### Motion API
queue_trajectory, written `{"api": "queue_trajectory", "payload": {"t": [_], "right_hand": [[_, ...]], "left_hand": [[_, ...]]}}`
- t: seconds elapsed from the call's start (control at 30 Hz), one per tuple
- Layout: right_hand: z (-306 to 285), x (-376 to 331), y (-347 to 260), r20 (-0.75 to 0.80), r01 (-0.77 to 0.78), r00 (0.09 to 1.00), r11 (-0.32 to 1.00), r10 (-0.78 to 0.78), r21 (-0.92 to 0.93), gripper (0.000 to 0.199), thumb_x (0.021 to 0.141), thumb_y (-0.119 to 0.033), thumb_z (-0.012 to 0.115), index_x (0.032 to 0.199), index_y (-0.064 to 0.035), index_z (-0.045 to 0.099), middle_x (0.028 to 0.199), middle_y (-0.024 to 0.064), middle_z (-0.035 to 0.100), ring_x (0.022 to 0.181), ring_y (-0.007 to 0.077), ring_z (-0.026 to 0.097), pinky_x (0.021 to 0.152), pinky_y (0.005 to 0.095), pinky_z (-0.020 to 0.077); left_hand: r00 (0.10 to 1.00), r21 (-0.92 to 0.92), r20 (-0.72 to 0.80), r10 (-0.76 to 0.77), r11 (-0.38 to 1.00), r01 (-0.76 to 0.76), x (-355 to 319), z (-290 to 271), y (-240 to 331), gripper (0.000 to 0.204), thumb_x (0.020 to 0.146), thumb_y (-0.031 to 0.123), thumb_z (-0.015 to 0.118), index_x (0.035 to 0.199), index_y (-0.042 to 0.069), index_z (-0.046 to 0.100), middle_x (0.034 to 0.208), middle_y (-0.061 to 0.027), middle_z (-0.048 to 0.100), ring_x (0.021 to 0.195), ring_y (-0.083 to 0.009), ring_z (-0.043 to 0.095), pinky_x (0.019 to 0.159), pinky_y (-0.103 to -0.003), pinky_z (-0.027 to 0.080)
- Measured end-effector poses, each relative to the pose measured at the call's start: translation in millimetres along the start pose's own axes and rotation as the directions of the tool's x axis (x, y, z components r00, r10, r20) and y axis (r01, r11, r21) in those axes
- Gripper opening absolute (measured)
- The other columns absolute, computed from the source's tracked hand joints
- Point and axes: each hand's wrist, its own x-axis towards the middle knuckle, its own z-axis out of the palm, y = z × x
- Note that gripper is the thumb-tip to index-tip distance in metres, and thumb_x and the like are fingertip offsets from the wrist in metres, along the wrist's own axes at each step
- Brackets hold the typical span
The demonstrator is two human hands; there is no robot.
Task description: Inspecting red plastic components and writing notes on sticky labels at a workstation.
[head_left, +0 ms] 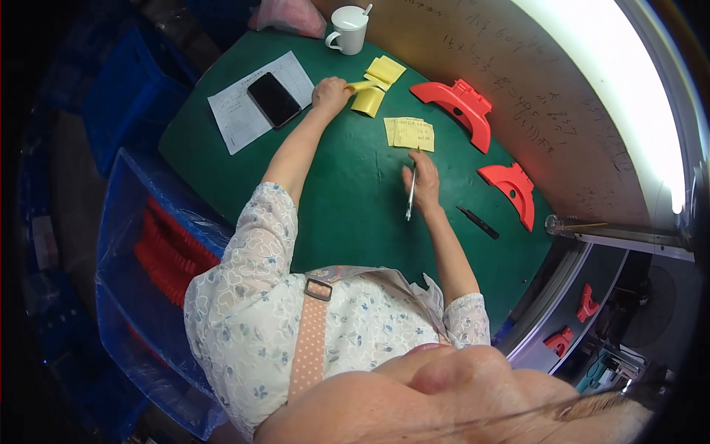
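Observation:
My left hand point(330, 94) reaches far across the green table point(347, 214) and pinches a yellow paper slip point(367, 96) from a small loose pile point(384, 72). My right hand point(423, 180) rests on the table with a silver pen point(410, 197) held in its fingers, tip pointing toward me. Just beyond that hand lies a short stack of yellow slips with writing point(410, 133).
A black phone point(274, 99) lies on a white sheet point(244, 111) at the left. A white mug point(347, 29) stands at the far edge. Two red plastic parts point(458, 107) point(510, 189) and a black tool point(478, 222) lie at the right. A blue crate with red parts point(166, 255) stands on my left.

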Motion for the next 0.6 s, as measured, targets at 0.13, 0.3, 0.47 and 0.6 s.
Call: {"api": "queue_trajectory", "payload": {"t": [0.13,0.3,0.47,0.6], "right_hand": [[-9,-17,-5,0.028,-0.084,0.996,0.991,0.081,0.104,0.035,0.071,-0.01,0.062,0.104,-0.0053,0.052,0.105,0.0148,0.056,0.099,0.0321,0.052,0.085,0.0388,0.0407],[-7,-12,-8,0.115,-0.434,0.895,0.777,0.432,0.456,0.034,0.081,-0.014,0.059,0.111,-0.0025,0.049,0.105,0.0107,0.057,0.098,0.0168,0.055,0.08,0.0281,0.0445],[-42,27,-54,0.343,-0.639,0.691,0.314,0.637,0.703,0.033,0.085,-0.025,0.054,0.11,-0.0034,0.048,0.103,0.0097,0.058,0.092,0.0163,0.057,0.075,0.0283,0.0463],[-43,13,-42,0.36,-0.595,0.751,0.332,0.554,0.732,0.024,0.084,-0.025,0.052,0.097,-0.0047,0.054,0.092,0.007,0.059,0.083,0.0124,0.057,0.069,0.0273,0.0468]], "left_hand": [[0.998,-0.143,-0.063,0.023,0.989,-0.032,-7,-18,6,0.022,0.073,0.028,0.06,0.076,0.006,0.064,0.084,-0.0107,0.061,0.078,-0.0303,0.058,0.068,-0.04,0.047],[0.974,-0.867,0.195,-0.114,0.444,0.226,-34,-15,13,0.027,0.08,0.031,0.059,0.08,0.004,0.064,0.078,-0.004,0.063,0.067,-0.0144,0.06,0.056,-0.029,0.046],[0.853,-0.847,0.517,0.066,0.185,0.499,-106,-54,73,0.037,0.081,0.037,0.06,0.091,0.001,0.061,0.081,-0.004,0.062,0.068,-0.0098,0.059,0.062,-0.025,0.05],[0.768,-0.782,0.605,0.209,0.34,0.523,-129,-53,101,0.033,0.082,0.03,0.059,0.093,-0.001,0.061,0.08,-0.0034,0.061,0.071,-0.0097,0.057,0.064,-0.026,0.048]]}}
